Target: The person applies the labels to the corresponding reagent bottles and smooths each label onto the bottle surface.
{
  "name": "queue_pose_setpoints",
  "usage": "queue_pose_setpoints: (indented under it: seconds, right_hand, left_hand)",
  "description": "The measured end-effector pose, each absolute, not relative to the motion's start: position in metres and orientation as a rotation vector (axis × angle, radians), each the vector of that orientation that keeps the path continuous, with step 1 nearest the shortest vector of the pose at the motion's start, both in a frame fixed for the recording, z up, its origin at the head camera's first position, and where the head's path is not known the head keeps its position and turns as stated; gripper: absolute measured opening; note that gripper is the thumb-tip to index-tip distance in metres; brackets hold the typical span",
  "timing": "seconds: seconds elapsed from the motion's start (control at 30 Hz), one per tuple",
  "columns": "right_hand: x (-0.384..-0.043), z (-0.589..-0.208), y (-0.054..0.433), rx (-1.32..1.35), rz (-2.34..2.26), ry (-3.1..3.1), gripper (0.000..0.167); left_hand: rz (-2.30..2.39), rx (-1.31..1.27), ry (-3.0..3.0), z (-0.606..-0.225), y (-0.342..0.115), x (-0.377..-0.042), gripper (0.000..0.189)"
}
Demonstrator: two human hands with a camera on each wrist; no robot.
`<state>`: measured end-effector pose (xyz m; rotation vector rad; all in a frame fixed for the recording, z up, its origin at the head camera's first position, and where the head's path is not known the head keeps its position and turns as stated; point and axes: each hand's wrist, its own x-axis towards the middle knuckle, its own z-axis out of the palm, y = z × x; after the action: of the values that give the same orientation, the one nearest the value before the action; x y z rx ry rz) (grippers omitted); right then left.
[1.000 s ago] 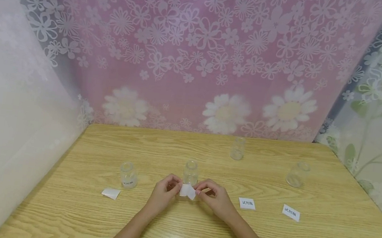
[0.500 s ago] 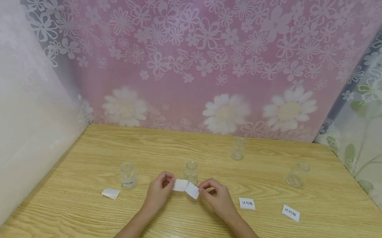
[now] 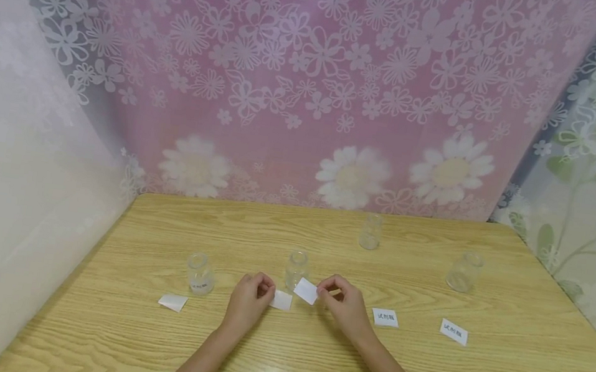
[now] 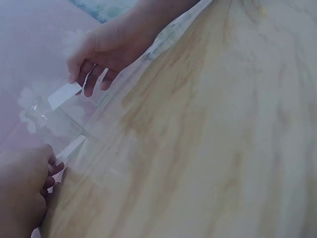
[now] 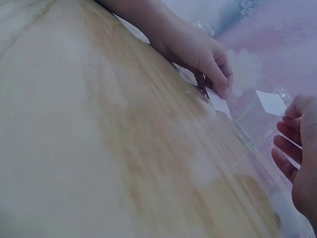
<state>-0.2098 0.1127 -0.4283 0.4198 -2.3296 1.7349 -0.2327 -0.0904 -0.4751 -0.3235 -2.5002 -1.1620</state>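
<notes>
We see left hand [image 3: 249, 300] and right hand [image 3: 346, 309] each pinching white paper [image 3: 306, 291]; bumping could tip jar [image 3: 296, 267] toward table [image 3: 248, 223] far edge.

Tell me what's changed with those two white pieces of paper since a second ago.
They met in view; now there's a gap. The left hand moved left, holding the left paper. The right hand moved slightly right, lifting the right paper. Neither let go. The middle bottle and far-right label stayed put.
</notes>
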Motion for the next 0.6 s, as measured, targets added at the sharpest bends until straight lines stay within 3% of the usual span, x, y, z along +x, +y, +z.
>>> queue_pose_setpoints:
  seconds: [0.6]
  right_hand:
    - [-0.2099,-0.4279,0.1117,0.415,1.717,-2.351,0.006]
  left_hand:
    - [-1.035,-0.325,-2.499,-0.4779,-0.0902,-0.2333,0.009]
